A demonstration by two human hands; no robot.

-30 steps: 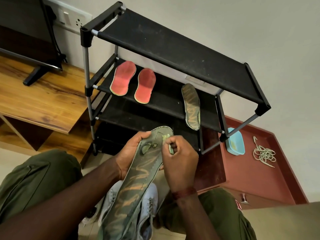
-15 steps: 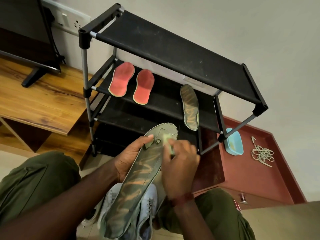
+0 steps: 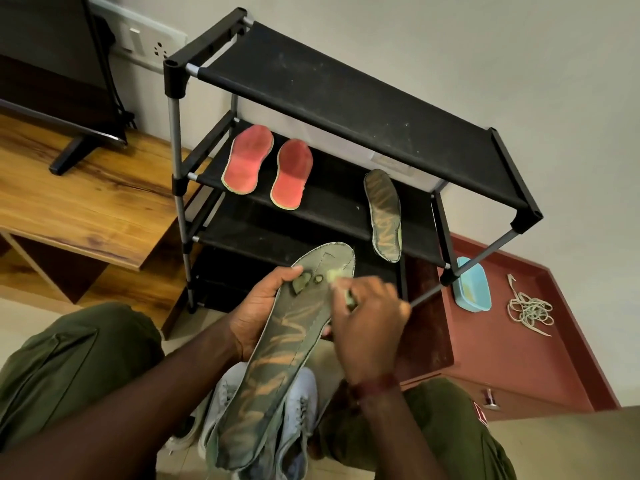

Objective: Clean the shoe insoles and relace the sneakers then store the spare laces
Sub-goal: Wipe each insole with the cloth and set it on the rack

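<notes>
My left hand (image 3: 261, 313) holds a long green, patterned insole (image 3: 277, 362) by its left edge, toe end pointing up. My right hand (image 3: 367, 323) pinches a small pale green scrubbing pad (image 3: 341, 280) against the insole's toe area, blurred by motion. Below the insole, between my knees, stand light grey sneakers (image 3: 298, 414). On the rack's middle shelf lie two red insoles (image 3: 247, 164) (image 3: 292, 174) and a second green insole (image 3: 384, 214). A bundle of spare laces (image 3: 530, 311) lies on the red cabinet top.
The black three-tier shoe rack (image 3: 346, 102) stands against the wall. A light blue dish (image 3: 472, 284) sits on the red cabinet (image 3: 512, 358) beside the laces. At the left is a wooden TV stand (image 3: 69, 202) with a screen's foot on it.
My right hand has slid the pad back and forth across the insole's toe area, ending slightly lower and to the right. The left hand keeps its hold.
</notes>
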